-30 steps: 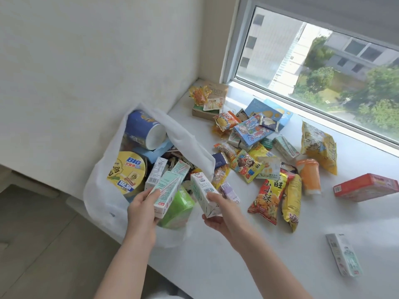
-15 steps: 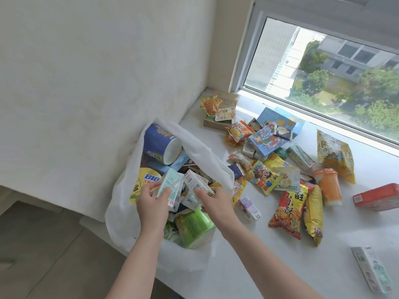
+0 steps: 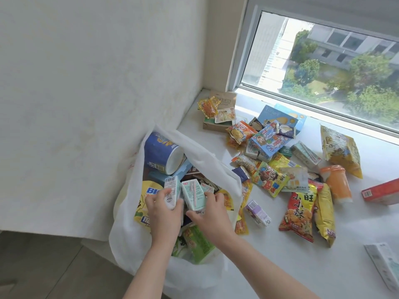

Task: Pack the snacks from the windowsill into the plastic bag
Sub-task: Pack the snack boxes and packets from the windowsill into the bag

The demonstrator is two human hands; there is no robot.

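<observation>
The white plastic bag (image 3: 129,238) sits open at the near left end of the windowsill (image 3: 280,255), against the wall, and both hands are inside its mouth. The left hand (image 3: 164,214) curls its fingers round one pale green drink carton (image 3: 171,192); the right hand (image 3: 210,214) grips a second drink carton (image 3: 193,196) with a striped straw on its face, thumb below and fingers over the far edge. A third small carton (image 3: 206,187) shows just past the right fingertips.

Beyond the fingers, deeper in the bag, lies one blue cup-noodle tub (image 3: 162,154) on its side; left of the left hand is a yellow "BIG" noodle bowl (image 3: 146,190), and below the wrists a green packet (image 3: 198,242). The bag's folded-over rim (image 3: 211,162) separates the hands from the loose snacks.

Just right of the right hand lies one small purple-and-white carton (image 3: 258,213). Further right are a red crisp packet (image 3: 300,214) and a yellow packet (image 3: 325,212) touching it, one orange bottle (image 3: 336,184), one red box (image 3: 381,192), and a large yellow bag (image 3: 340,149) near the window (image 3: 323,61). A blue cartoon box (image 3: 267,142) tops the heap of small wrappers, too jumbled to count. One pale carton (image 3: 384,264) lies at the right edge.
</observation>
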